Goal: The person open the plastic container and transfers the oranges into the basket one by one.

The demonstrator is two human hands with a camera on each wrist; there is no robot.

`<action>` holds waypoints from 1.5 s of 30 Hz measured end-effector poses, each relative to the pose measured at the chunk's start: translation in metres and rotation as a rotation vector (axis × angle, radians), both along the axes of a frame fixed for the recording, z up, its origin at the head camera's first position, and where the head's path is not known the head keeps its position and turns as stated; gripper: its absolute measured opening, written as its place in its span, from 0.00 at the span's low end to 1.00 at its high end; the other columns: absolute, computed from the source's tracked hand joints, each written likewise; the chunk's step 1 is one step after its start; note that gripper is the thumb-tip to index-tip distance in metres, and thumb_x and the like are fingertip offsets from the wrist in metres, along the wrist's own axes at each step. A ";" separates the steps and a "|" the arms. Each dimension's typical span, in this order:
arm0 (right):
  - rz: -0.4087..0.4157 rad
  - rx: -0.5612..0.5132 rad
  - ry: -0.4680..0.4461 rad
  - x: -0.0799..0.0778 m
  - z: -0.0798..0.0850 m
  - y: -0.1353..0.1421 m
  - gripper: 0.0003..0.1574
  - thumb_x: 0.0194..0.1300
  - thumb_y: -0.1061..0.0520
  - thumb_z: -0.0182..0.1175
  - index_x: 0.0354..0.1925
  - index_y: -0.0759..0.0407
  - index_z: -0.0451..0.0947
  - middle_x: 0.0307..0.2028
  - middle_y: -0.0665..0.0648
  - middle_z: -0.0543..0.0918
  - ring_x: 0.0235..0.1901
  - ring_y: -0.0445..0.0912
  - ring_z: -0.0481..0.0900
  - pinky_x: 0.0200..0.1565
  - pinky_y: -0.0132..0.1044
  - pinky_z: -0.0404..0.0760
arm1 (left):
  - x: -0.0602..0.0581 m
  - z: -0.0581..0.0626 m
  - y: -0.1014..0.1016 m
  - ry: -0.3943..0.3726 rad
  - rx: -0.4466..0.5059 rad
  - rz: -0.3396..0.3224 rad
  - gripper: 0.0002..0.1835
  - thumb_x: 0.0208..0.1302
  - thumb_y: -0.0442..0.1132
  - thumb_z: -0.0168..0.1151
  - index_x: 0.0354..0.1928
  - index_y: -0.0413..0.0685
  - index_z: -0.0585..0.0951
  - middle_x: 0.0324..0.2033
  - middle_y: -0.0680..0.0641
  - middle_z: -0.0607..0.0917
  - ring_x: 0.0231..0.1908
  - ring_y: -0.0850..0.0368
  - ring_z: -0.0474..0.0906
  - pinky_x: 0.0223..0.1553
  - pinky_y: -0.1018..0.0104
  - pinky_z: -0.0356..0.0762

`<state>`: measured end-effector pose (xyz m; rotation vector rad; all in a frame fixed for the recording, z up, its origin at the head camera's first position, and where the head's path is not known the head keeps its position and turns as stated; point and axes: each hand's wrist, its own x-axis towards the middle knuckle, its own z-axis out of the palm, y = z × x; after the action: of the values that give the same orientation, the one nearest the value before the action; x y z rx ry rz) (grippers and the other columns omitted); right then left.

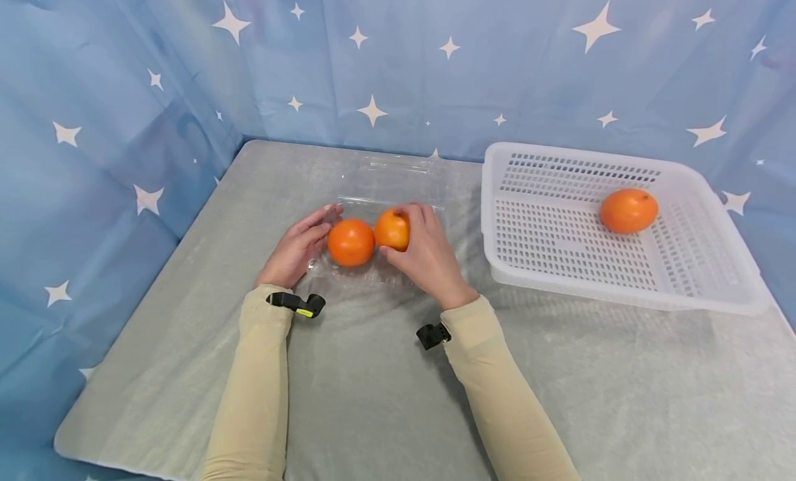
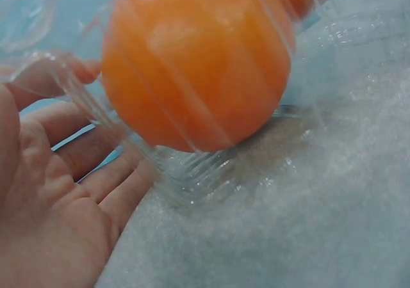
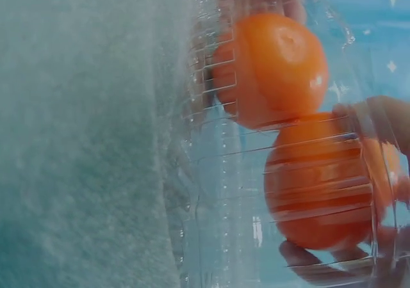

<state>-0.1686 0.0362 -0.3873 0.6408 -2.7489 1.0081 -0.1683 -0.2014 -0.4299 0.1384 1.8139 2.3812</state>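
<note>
A clear plastic clamshell container (image 1: 385,277) lies on the table with its lid (image 1: 398,180) folded back. One orange (image 1: 351,242) sits at its left side, also seen through the plastic wall in the left wrist view. My left hand (image 1: 292,249) holds the container's left side, thumb over the rim and fingers along the outside. My right hand (image 1: 425,253) grips a second orange (image 1: 392,230) from above, thumb near and fingers beyond it. In the right wrist view this orange (image 3: 320,192) touches the first orange (image 3: 278,70). The container's ribbed wall partly blurs both.
A white perforated basket (image 1: 575,287) stands to the right of the container, with one orange (image 1: 628,210) towards its right end. Grey cloth (image 1: 361,398) covers the table. A blue star-patterned curtain (image 1: 410,73) borders the table's back and left side.
</note>
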 end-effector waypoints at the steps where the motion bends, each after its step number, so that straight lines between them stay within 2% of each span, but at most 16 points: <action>1: 0.002 -0.008 -0.005 0.000 0.001 0.000 0.38 0.48 0.45 0.66 0.54 0.53 0.63 0.53 0.54 0.64 0.48 0.46 0.64 0.42 0.41 0.71 | -0.001 -0.002 -0.001 -0.002 0.003 0.005 0.25 0.67 0.35 0.47 0.65 0.44 0.61 0.62 0.47 0.64 0.62 0.59 0.58 0.62 0.60 0.52; 4: 0.003 -0.039 -0.024 0.000 0.002 0.000 0.38 0.48 0.44 0.66 0.54 0.52 0.63 0.51 0.53 0.65 0.46 0.45 0.65 0.40 0.40 0.71 | -0.004 -0.009 -0.002 -0.001 0.022 0.017 0.24 0.66 0.36 0.49 0.64 0.46 0.63 0.61 0.48 0.66 0.61 0.60 0.59 0.62 0.62 0.54; 7: 0.005 -0.061 -0.033 0.000 0.004 0.000 0.38 0.48 0.43 0.66 0.54 0.52 0.63 0.50 0.52 0.65 0.44 0.44 0.65 0.40 0.40 0.71 | -0.005 -0.010 -0.002 0.008 0.033 0.014 0.24 0.66 0.36 0.49 0.64 0.45 0.63 0.61 0.48 0.66 0.61 0.59 0.59 0.61 0.62 0.55; 37: 0.003 -0.075 -0.036 0.003 0.014 0.006 0.39 0.43 0.42 0.69 0.50 0.52 0.62 0.48 0.51 0.65 0.43 0.44 0.65 0.38 0.40 0.72 | -0.004 -0.011 -0.003 0.028 0.016 0.017 0.24 0.66 0.36 0.49 0.64 0.45 0.63 0.61 0.48 0.66 0.62 0.56 0.58 0.61 0.61 0.55; 45: -0.016 -0.107 -0.057 0.004 0.020 0.010 0.40 0.44 0.41 0.68 0.51 0.51 0.62 0.48 0.51 0.64 0.43 0.44 0.65 0.39 0.40 0.73 | 0.001 -0.001 0.000 0.011 0.033 0.004 0.24 0.67 0.33 0.46 0.65 0.41 0.60 0.62 0.45 0.64 0.63 0.56 0.57 0.62 0.60 0.53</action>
<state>-0.1649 0.0465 -0.3677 0.5815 -2.7215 1.1779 -0.1677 -0.2018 -0.4308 0.1518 1.7824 2.4183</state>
